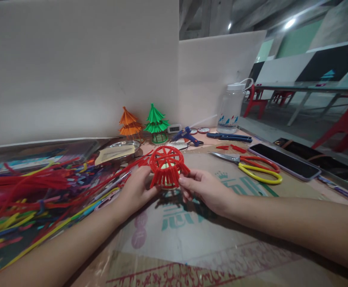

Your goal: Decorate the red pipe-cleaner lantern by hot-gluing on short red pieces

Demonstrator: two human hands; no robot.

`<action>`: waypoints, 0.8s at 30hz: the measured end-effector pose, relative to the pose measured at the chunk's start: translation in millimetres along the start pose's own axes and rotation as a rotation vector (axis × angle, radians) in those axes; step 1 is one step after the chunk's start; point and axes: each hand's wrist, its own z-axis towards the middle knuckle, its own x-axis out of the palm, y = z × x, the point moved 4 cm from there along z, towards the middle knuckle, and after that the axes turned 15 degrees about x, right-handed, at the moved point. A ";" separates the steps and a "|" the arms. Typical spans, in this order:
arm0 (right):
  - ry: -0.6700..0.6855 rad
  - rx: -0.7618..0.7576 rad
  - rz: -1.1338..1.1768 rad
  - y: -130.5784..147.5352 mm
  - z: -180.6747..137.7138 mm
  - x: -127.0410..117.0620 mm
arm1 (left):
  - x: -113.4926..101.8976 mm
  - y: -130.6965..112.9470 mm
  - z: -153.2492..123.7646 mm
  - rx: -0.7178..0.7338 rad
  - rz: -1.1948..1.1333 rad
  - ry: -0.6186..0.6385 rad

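Note:
Between my hands is a red pipe-cleaner frame (166, 161), a round spoked top with a row of short red strips fanning down its near side. My left hand (137, 187) closes round the frame's left side, its thumb near the lower edge; part of the fingers is hidden behind it. At the right side my right hand (202, 186) pinches the frame's edge by the last strips, thumb against fingertips. A pale round base shows beneath the frame, just above the plastic-covered board (218, 239).
Behind stand an orange pagoda (129, 123) and a green pagoda (156, 123), beside a blue glue gun (188, 135). Scissors (252, 165), a phone (284, 160), blue pliers (229, 137) and a water bottle (230, 107) are right. Loose pipe cleaners (27, 191) cover the left; a metal dish (133, 146) adjoins them.

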 end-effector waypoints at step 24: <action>-0.027 0.033 -0.015 1.4 -0.5 2.1 | -2.6 -5.6 3.9 0.029 -0.007 -0.023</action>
